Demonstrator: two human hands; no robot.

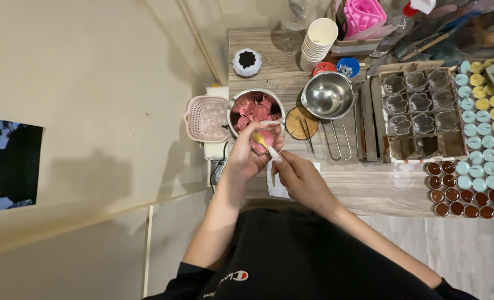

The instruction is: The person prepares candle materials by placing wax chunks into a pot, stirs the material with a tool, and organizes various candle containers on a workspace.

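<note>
A: What have the hands got, closest in?

B: The left hand (252, 151) is closed around a pink lump (265, 139), cupping it just over the bench's near edge. The right hand (298, 176) pinches a small white tool (271, 152), its yellowish tip touching the lump.

A: How would you work it well?

B: My judgement: keep the lump over the pot (256, 111) so scraps drop in, and use short strokes away from the left thumb, since the tip sits very near those fingers.

A: And the pot?

B: Just beyond the hands, near the bench's left edge, holding more pink chunks (254, 108). A pink basket (206, 118) hangs off that left edge beside it.

A: Further on?

B: A wooden disc (302, 122) right of the pot, then an empty steel bowl (328, 95) with wire handles. A tray of clear flower-shaped moulds (420, 102) lies toward the right, with rows of blue, yellow and brown cups (480, 144) at the right edge.

A: At the far edge?

B: A stack of paper cups (317, 43), a small white jar (247, 61) with dark contents, and a pink mould (363, 14) in the far corner clutter
</note>
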